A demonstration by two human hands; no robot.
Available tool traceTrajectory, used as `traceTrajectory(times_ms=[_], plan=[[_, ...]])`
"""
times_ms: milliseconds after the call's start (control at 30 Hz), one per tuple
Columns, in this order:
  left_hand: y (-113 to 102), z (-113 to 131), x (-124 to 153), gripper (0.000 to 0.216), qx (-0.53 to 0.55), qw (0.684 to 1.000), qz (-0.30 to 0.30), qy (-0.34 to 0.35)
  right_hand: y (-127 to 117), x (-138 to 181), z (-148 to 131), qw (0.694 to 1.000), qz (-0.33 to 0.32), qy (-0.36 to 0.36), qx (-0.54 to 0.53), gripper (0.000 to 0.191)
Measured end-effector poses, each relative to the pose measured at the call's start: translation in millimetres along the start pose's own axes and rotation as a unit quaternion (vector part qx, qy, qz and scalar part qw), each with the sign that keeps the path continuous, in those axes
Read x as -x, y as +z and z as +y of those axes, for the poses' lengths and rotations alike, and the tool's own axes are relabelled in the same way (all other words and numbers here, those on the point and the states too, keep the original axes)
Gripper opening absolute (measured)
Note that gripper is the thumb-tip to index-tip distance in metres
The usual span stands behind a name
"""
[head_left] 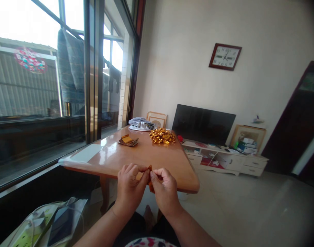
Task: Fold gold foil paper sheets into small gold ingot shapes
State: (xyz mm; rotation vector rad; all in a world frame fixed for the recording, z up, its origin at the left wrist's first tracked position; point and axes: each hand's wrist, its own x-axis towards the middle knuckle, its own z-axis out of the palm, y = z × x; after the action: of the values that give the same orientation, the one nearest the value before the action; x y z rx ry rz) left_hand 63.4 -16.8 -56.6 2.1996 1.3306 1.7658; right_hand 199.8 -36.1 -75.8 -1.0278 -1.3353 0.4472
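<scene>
Between my two hands, at the table's near edge, is a small piece of gold foil paper (151, 187), partly folded and mostly covered by fingers. My left hand (132, 180) pinches it from the left between thumb and fingers. From the right, my right hand (166, 187) grips it the same way, the two thumbs close together. Farther back on the wooden table (144, 156) lies a stack of flat gold paper sheets (128, 140). To the right of that stack is a heap of shiny folded gold paper pieces (162, 136).
Folded cloth (141, 124) sits at the table's far end. A white sheet (85, 153) lies at its left corner, by the window. Beyond stand a television (203, 124) and a low white cabinet (234, 163). At lower left are a tablet-like device (61, 223) and cables.
</scene>
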Motion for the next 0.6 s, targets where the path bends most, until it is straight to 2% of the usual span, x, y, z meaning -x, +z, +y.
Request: traceTrajectory(times_ms=[367,600], plan=[[-1.4,2.1,4.1,0.007,-0.056,0.997,0.017,0.049,0.2,0.1,0.9,1.0,0.004,0.018,-0.013,0.034],[-0.5,3.8,4.5,0.007,0.016,0.999,-0.003,0.039,-1.1,-0.7,-5.4,0.999,-0.029,0.024,-0.038,0.033]])
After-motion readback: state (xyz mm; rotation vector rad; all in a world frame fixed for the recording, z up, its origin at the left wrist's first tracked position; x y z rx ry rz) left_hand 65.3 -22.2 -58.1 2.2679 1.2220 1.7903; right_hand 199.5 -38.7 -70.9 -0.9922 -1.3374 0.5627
